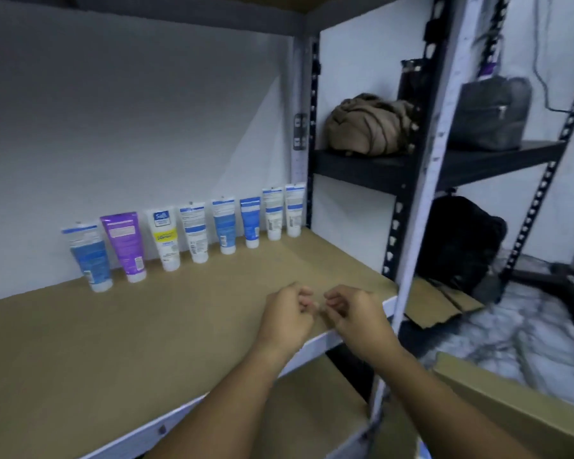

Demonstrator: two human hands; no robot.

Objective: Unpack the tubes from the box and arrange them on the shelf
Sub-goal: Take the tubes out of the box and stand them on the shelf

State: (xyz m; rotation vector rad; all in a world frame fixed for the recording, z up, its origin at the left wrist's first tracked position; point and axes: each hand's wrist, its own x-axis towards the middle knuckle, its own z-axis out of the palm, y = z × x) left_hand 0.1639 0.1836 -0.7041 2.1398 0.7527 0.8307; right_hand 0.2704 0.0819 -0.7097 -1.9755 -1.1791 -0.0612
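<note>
Several tubes stand cap-down in a row against the white back wall of the brown shelf [146, 326]. The row runs from a blue tube [88, 256] on the left, past a purple tube [124, 245] and a white-and-yellow tube [165, 240], to a white tube [294, 210] on the right. My left hand [287, 314] and my right hand [355, 314] hover close together over the shelf's front right part, fingers loosely curled, holding nothing. A cardboard box edge [511, 402] shows at the lower right.
A metal upright [421, 193] borders the shelf on the right. Beyond it a dark rack holds a tan bag [368, 125], a grey bag [491, 114] and a black bag [458, 243]. Flat cardboard [438, 303] lies on the marbled floor.
</note>
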